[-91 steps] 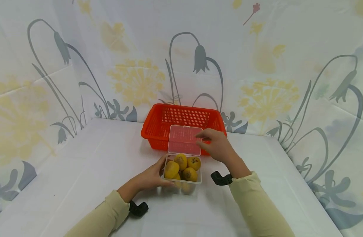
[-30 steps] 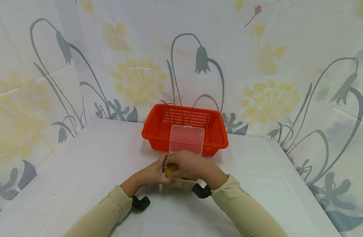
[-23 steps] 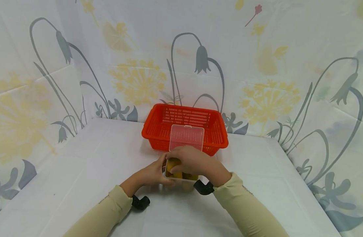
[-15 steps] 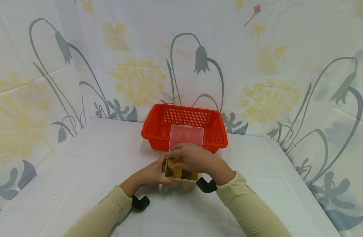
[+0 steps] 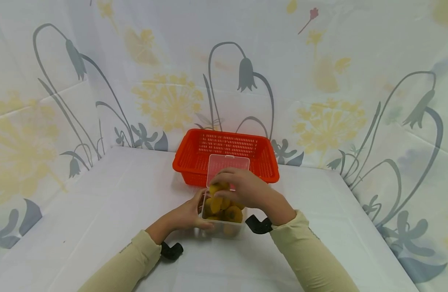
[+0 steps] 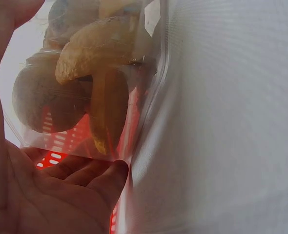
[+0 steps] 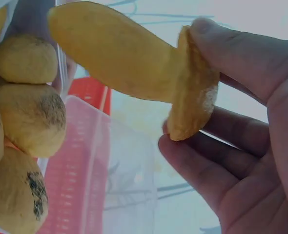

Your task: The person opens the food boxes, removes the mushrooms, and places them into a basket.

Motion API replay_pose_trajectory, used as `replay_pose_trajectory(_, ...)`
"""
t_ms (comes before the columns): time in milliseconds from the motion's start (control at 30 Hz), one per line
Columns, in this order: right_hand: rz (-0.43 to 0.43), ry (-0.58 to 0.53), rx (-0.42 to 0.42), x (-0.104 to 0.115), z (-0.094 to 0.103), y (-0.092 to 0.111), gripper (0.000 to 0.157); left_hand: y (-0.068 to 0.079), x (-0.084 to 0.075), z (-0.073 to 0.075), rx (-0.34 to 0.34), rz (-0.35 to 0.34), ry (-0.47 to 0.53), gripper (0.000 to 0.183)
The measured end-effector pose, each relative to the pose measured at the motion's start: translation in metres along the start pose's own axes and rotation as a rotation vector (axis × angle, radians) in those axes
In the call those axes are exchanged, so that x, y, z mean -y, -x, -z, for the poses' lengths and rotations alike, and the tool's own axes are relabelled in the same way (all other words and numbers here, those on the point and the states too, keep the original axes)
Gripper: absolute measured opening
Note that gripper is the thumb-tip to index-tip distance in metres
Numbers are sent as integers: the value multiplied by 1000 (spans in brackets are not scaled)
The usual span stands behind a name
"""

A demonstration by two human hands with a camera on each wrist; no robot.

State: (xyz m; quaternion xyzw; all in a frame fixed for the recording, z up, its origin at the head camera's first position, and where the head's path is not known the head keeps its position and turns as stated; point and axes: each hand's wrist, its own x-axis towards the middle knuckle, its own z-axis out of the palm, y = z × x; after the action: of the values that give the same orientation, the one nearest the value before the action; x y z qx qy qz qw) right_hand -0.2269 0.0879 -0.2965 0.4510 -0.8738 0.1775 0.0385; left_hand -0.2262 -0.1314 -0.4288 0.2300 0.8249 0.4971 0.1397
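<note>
A yellow mushroom [image 7: 114, 53] is pinched at its cap between the thumb and fingers of my right hand [image 5: 246, 188], its thick stem pointing away from the palm. It is raised just above the open clear plastic box [image 5: 218, 231]. Inside the box lie several more yellow mushrooms [image 5: 232, 214], some with dark patches on their caps. My left hand [image 5: 185, 213] grips the box by its left side, thumb at the front and fingers at the back. Through the wall, the left wrist view shows another mushroom [image 6: 107, 112] lying with its stem visible.
The box's clear lid [image 5: 220, 161] stands flipped back, in front of a red perforated plastic basket [image 5: 194, 179]. A white cloth [image 5: 136, 182] covers the table, and a flower-printed curtain [image 5: 297, 48] rises behind and at both sides.
My right hand came from beside the lid down into the box, took hold of a mushroom and lifted it above the rim. My left hand has stayed on the box.
</note>
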Motion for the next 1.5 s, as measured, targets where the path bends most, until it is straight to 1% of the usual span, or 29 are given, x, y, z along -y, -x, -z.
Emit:
replay_pose_trajectory(100, 27, 12, -62, -4, 1, 1, 27, 0, 1, 0, 5, -7, 20, 98)
replay_pose_trajectory(200, 33, 11, -120, -7, 3, 2, 25, 0, 1, 0, 5, -5, 26, 98)
replay_pose_trajectory(367, 32, -20, -209, -13, 7, 4, 28, -1, 1, 0, 5, -1, 28, 97)
replay_pose_trajectory(567, 11, -45, -296, -21, 12, 7, 33, -1, 1, 0, 7, -3, 26, 98)
replay_pose_trajectory(733, -7, -32, -361, -29, 16, 8, 33, -1, 1, 0, 11, 0, 21, 99)
replay_pose_trajectory(867, -13, -19, -423, -36, 17, 8, 31, -1, 1, 0, 5, 12, 20, 99)
replay_pose_trajectory(1100, -29, -26, -543, -46, 19, 10, 36, -2, 2, -1, -3, 34, 19, 100)
replay_pose_trajectory(1267, -68, -68, -613, -53, 19, 9, 35, -2, 2, -2, -8, 41, 7, 101)
replay_pose_trajectory(1500, -193, -136, -689, -61, 20, 9, 38, -1, 1, -2, -10, 45, 7, 102)
